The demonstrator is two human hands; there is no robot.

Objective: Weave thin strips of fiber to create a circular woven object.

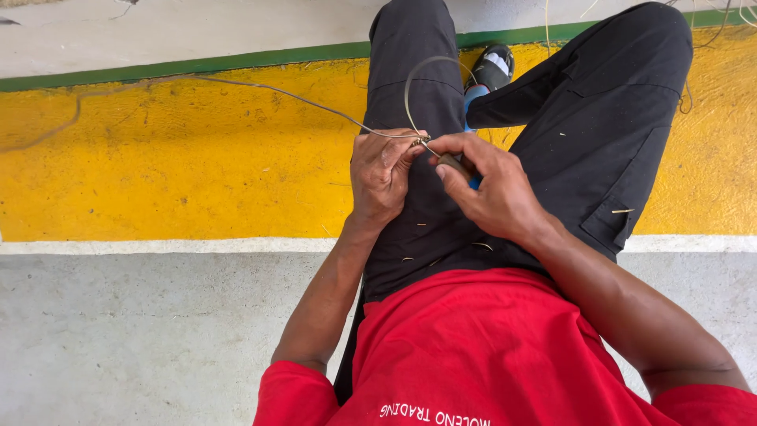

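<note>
My left hand (382, 175) pinches a thin grey wire (300, 100) over my lap, fingers closed on it near its junction with a curved loop of wire (410, 87). My right hand (493, 185) is shut on a small tool with a blue handle (473, 181), its tip touching the wire right beside my left fingertips. The long wire runs off to the left across the yellow floor. The tool's tip is mostly hidden by my fingers.
I sit with black-trousered legs (599, 110) stretched over a yellow painted floor band (173, 166) edged by a green stripe (197, 67) and grey concrete (142, 339). A dark shoe (490, 69) shows between my legs. More loose wires (714, 31) lie at top right.
</note>
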